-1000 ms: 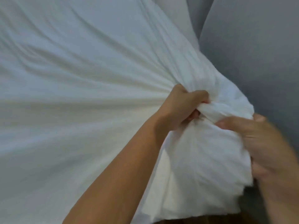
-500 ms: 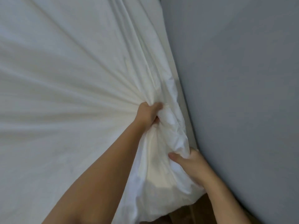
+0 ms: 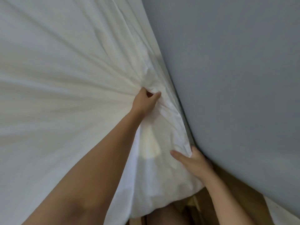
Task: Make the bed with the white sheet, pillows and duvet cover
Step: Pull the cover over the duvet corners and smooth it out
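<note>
- most of the left and middle of the view is filled by the white sheet point(image 3: 56, 78), spread over the bed, with creases fanned out from one gathered spot near the bed's corner by the wall
- that gathered spot is gripped by the left hand point(image 3: 145, 102), arm stretched out from the lower left; thumb and fingers are curled round a bunch of the fabric, with a small dark gap seen between them
- below that, the sheet is seen draped down over the corner of the bed in a loose crumpled fold, hanging clear of the wooden floor point(image 3: 230, 190)
- the right-side edge of that hanging fold is pinched by the right hand point(image 3: 193, 161), thumb laid flat on the front of the cloth, fingers tucked behind it so they can't really be made out
- the whole right side is taken up by a plain grey wall point(image 3: 235, 78), with the sheet's edge run just beside it
</note>
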A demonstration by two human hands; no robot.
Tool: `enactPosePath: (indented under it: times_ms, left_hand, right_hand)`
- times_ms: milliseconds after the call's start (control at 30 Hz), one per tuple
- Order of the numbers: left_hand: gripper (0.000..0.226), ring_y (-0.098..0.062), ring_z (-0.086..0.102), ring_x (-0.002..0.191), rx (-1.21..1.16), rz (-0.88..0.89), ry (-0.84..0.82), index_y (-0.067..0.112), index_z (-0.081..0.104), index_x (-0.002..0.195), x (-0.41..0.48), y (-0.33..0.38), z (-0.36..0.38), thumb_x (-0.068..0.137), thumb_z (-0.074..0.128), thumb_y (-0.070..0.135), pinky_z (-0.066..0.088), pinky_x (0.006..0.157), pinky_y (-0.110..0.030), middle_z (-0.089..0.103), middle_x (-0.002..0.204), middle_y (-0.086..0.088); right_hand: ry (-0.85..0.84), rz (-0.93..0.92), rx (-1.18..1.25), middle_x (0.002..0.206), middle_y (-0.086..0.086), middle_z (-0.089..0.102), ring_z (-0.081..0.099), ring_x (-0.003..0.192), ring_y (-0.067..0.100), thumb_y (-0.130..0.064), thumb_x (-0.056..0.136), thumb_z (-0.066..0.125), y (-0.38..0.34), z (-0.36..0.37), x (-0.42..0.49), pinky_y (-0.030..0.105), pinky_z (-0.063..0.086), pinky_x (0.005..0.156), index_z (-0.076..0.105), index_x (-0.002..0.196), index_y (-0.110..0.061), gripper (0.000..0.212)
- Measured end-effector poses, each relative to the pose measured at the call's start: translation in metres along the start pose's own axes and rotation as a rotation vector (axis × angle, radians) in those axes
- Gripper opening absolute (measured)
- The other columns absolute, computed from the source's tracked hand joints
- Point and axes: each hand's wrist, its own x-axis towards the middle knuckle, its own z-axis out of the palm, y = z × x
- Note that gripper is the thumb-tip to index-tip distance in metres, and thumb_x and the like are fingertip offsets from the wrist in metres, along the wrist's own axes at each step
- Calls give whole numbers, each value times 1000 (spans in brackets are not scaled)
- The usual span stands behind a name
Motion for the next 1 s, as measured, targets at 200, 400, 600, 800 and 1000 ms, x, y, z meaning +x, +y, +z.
enactPosePath:
  times_ms: [200, 400, 600, 800, 1000]
  left_hand:
    - [17, -3, 52, 69, 198, 102, -8, 21, 55, 86, -67, -33, -3, 87, 61, 37, 37, 60, -16, 57, 76, 12]
    - [44, -21, 54, 106, 640, 509, -214, 10, 60, 115, -132, -64, 9, 84, 65, 41, 36, 89, -24, 61, 113, -4]
    - [79, -19, 3, 144, 1077, 621, -398, 23, 26, 147, -149, -103, -4, 83, 53, 61, 0, 115, -38, 16, 156, -2]
    - [70, -25, 18, 142, 909, 577, -323, 13, 36, 143, -144, -84, -10, 86, 60, 44, 13, 115, -33, 30, 151, -8]
    - [60, -28, 31, 134, 843, 415, -141, 12, 36, 143, -106, -36, -49, 90, 58, 31, 28, 108, -37, 36, 145, -10]
  right_hand:
    - [-1, -146, 153, 105, -14, 69, 63, 95, -4, -27, 81, 74, 27, 1, -6, 9, 48, 73, 66, 104, -31, 25]
    - [553, -11, -133, 102, 9, 69, 64, 96, 30, -58, 72, 72, 55, 23, 8, 28, 44, 73, 66, 103, -11, 57]
    - [660, 153, -237, 127, 11, 53, 45, 121, 32, -75, 66, 61, 80, 23, -2, 45, 32, 102, 48, 122, -10, 86]
    - [720, -334, -300, 132, 18, 46, 42, 120, 34, -19, 83, 62, 47, 58, -32, 40, 34, 100, 42, 131, -2, 55]
    - [511, -407, -407, 139, 15, 38, 37, 124, 33, -24, 88, 52, -56, 69, -2, 38, 33, 99, 35, 137, -7, 55]
